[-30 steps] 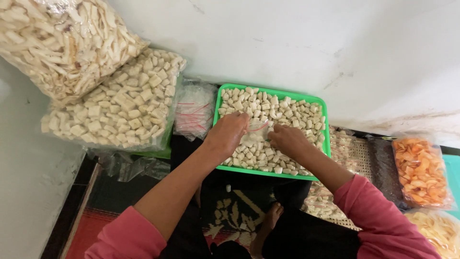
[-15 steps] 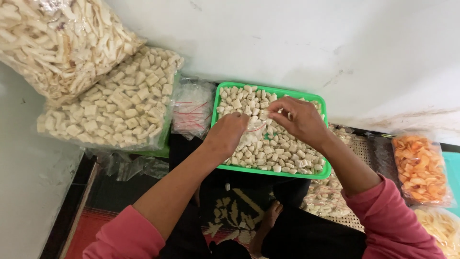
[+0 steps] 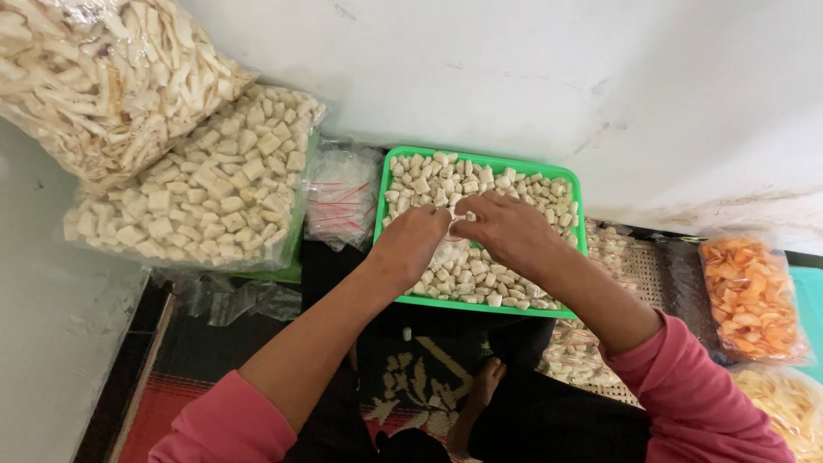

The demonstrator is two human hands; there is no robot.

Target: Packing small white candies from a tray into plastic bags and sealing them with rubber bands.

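Observation:
A green tray full of small pale square crackers lies on the floor against a white wall. Over its middle my left hand and my right hand meet. Their fingertips pinch a small clear plastic bag partly filled with crackers, which hangs between them above the tray. Both sleeves are pink.
Left of the tray lie a stack of small clear bags, a big bag of square crackers and a bigger bag of strip crackers. Orange crackers in a bag sit at the right. Filled small packets lie under my right forearm.
My right hand lifted from the heap, moved up and left, and now meets the left hand at the small bag's mouth. The view tilted slightly.

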